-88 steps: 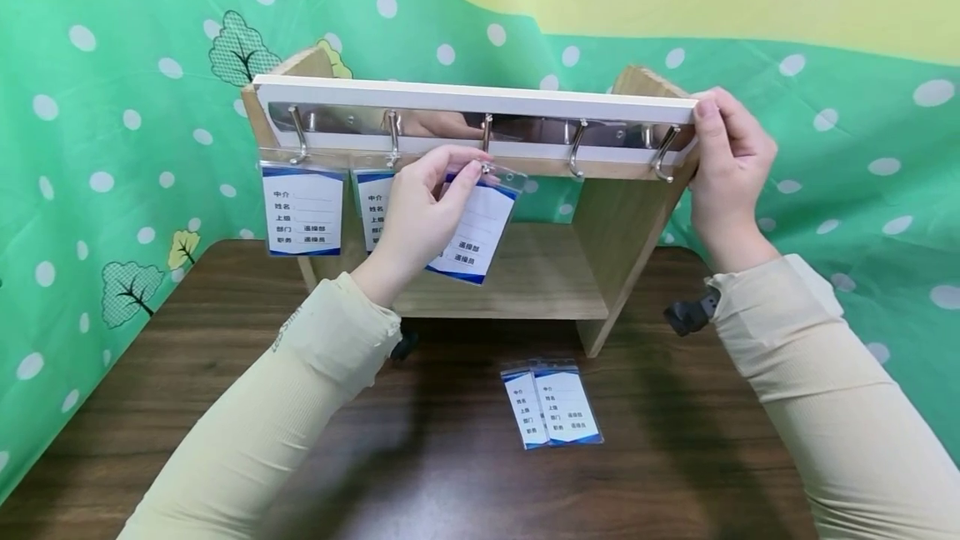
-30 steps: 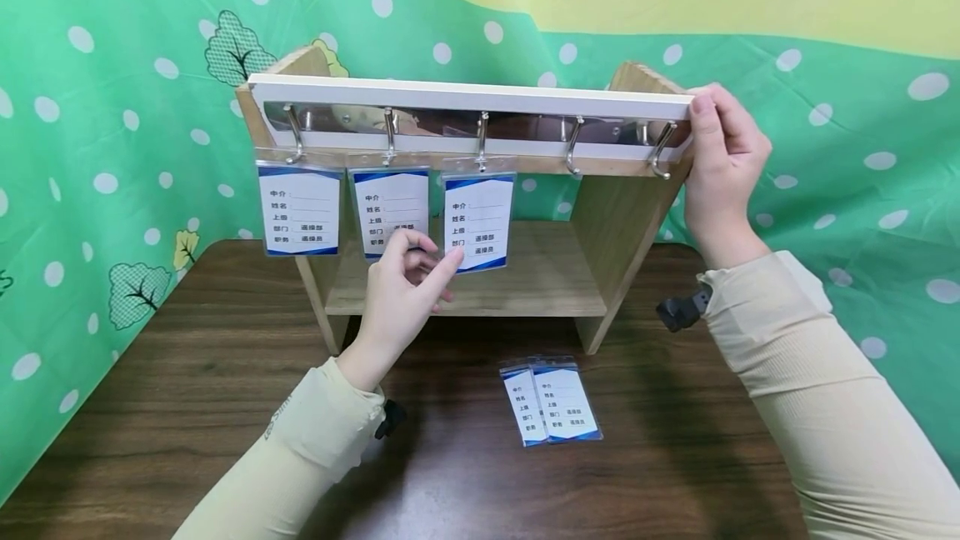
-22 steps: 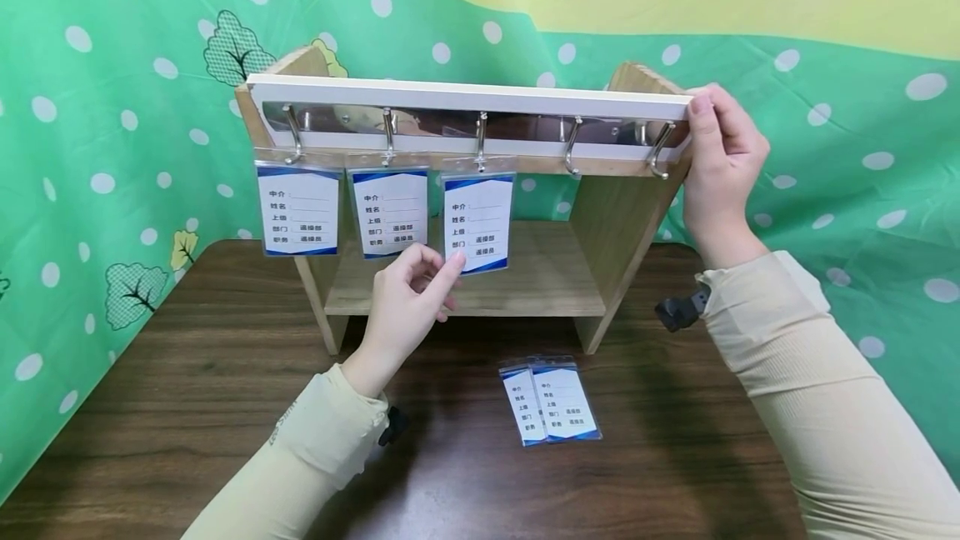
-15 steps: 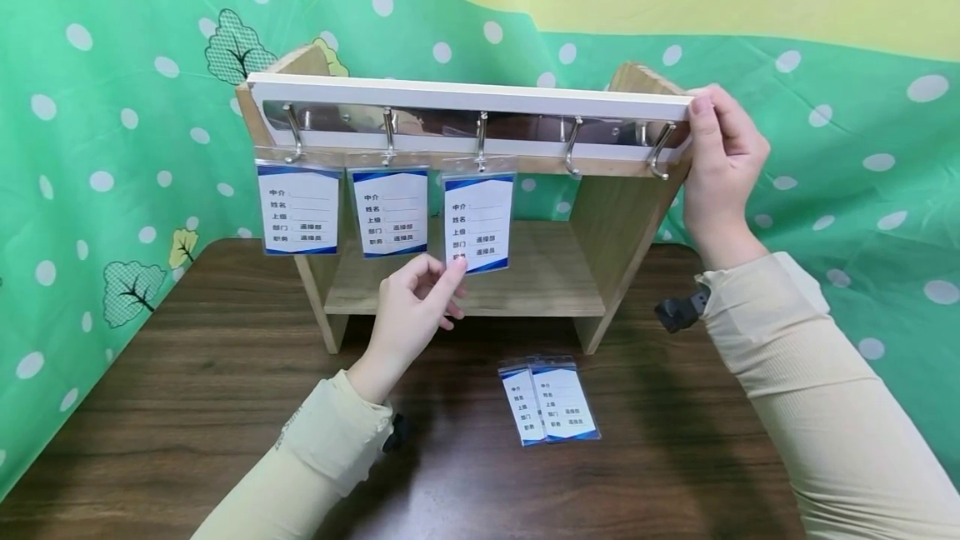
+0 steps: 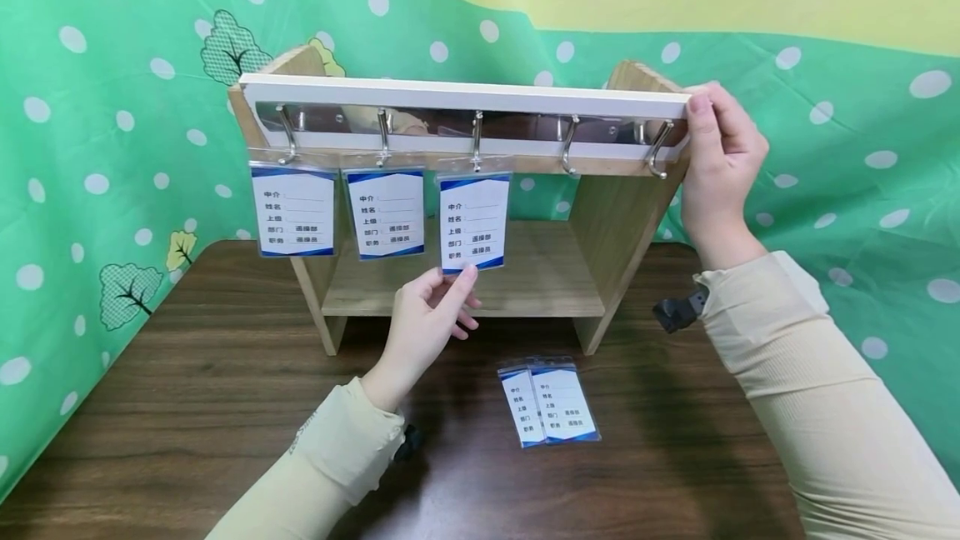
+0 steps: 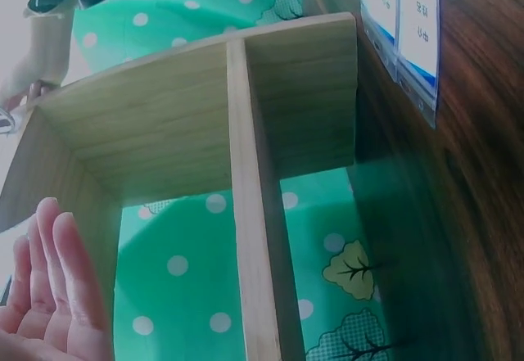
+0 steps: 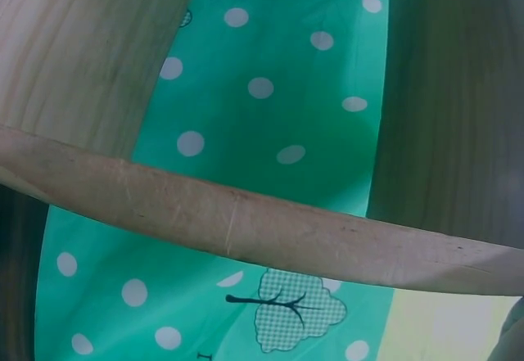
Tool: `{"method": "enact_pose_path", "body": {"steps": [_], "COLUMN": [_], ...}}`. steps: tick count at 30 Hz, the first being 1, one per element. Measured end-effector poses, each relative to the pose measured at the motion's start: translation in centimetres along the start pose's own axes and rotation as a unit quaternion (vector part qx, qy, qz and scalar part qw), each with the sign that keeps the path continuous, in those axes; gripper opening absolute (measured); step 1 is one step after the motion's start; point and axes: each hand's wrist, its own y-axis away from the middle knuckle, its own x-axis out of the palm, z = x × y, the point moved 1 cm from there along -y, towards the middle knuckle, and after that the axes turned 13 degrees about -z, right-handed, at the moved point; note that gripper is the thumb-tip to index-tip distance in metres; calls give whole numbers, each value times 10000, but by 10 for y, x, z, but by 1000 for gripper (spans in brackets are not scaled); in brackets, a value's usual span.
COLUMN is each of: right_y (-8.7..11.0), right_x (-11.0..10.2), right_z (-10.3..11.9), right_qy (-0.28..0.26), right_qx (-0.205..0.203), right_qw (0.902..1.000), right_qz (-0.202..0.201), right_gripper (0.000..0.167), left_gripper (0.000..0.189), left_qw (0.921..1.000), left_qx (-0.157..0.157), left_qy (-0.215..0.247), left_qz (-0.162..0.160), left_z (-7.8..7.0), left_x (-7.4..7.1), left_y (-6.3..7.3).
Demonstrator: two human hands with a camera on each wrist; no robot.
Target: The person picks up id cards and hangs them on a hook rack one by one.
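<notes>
Three badge holders hang from the hook rack (image 5: 465, 95) in the head view: the left badge (image 5: 296, 211), the second badge (image 5: 386, 215) and the badge on the middle hook (image 5: 474, 219). My left hand (image 5: 423, 315) is just below that middle badge, its thumb tip overlapping the badge's lower edge. In the left wrist view the fingers (image 6: 74, 271) are extended with nothing between them. At the rack's right end, my right hand (image 5: 723, 165) grips the white board, thumb in front. Two more badges (image 5: 567, 402) lie overlapping on the table.
The rack lies across the front of a wooden shelf unit (image 5: 626, 240) standing on the dark wood table (image 5: 187, 407). Two bare hooks (image 5: 573, 144) are at the right. A green dotted cloth (image 5: 847, 190) hangs behind.
My left hand has let go of the third badge at the middle hook and moved down to below it. That badge now hangs straight. My right hand keeps its grip on the rack.
</notes>
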Motion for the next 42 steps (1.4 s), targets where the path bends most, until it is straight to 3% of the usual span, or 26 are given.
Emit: {"method": "enact_pose_path", "body": {"steps": [12,23,32,42], "right_y": [1,2,2,2], "right_x": [3,4,2,3], "right_z": [4,7,4,3], "right_qy": [54,207,274,88], "right_qx": [-30,-23,-39,15], "right_qw": [10000,9998,9996,9998], "right_qz": [-63,-62,-90,-184], "right_gripper": [22,22,22,22], "left_gripper": [30,33,35,33], "left_qw": [9988,9979,9965,9951], "left_qx": [-256,-412,-174,232], "left_qy": [365,348,-43,-302], "left_qz": [196,352,820,917], "left_z": [2,7,13,9], "left_x": [7,12,18,26], "left_y": [0,2,9,11]}}
